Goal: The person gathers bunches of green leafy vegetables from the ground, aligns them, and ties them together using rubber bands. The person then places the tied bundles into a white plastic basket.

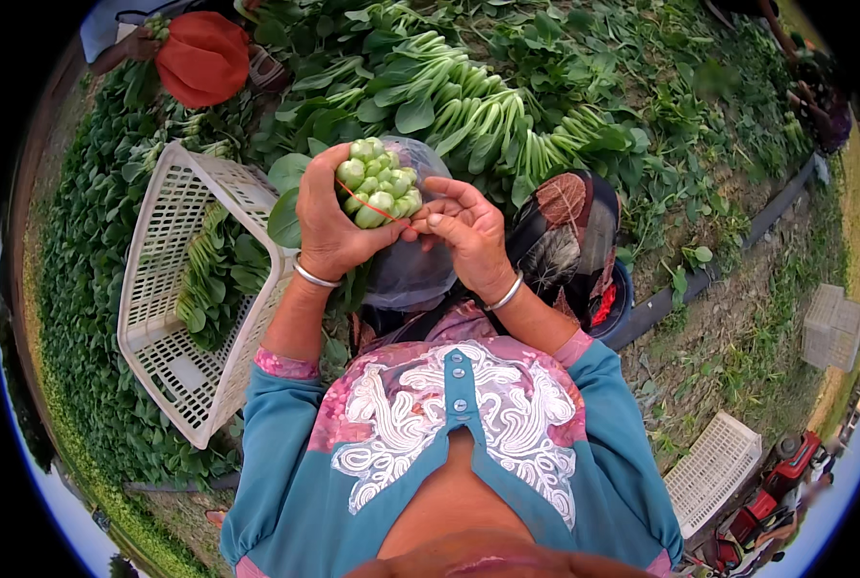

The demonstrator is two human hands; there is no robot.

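Observation:
A bunch of bok choy (378,189) is gripped in my left hand (328,224), its pale cut bases facing up. A thin red tie (363,202) runs across the bunch near those bases. Beside it, the fingers of my right hand (469,231) pinch the tie's end, close to my left thumb. Dark green leaves stick out behind my left wrist. Under the bunch, a translucent plastic sheet (419,278) covers my knee. In front of me, many cut bok choy (480,105) lie in a curved row on the ground.
To my left, a tilted white plastic crate (279,282) holds some bok choy (209,282). Dense growing greens (83,303) border it. A person in a red hat (204,58) works at the upper left. A dark hose (664,307), more crates (715,469) and red vehicles (758,509) lie right.

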